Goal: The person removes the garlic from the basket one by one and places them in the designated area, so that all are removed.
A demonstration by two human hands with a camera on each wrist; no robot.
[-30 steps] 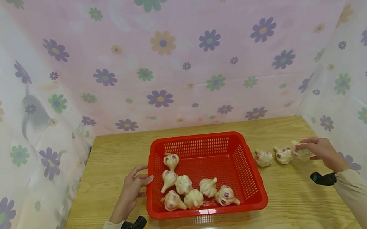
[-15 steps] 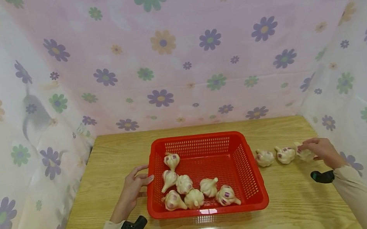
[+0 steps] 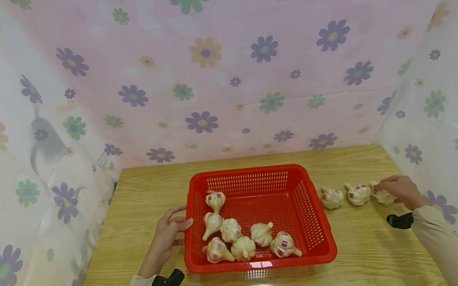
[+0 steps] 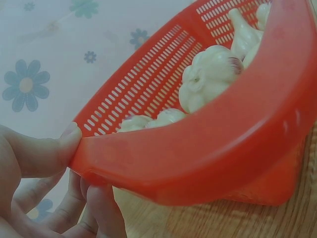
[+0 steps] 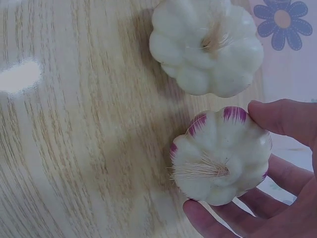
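My left hand (image 3: 166,235) grips the left rim of a red plastic basket (image 3: 287,263), thumb over the edge and fingers below it, as the left wrist view shows. Several white garlic bulbs (image 3: 261,234) with purple streaks lie inside, mostly toward the left and front. Right of the basket, three more bulbs stand in a row on the table. My right hand (image 3: 403,191) holds the outermost garlic bulb (image 5: 223,156) between thumb and fingers, its root tuft facing the right wrist camera. Beside it is the middle garlic bulb (image 3: 358,194); the innermost garlic bulb (image 3: 332,197) sits by the basket wall.
Everything rests on a wood-grain table (image 3: 147,188). A pink flowered curtain (image 3: 221,90) closes off the back, and pale flowered sheets (image 3: 442,127) hang at both sides. The right sheet comes close to my right hand.
My right hand has come slightly lower around the outermost garlic bulb, which now sits a little farther right and in line with the other two. The left hand keeps its grip on the basket.
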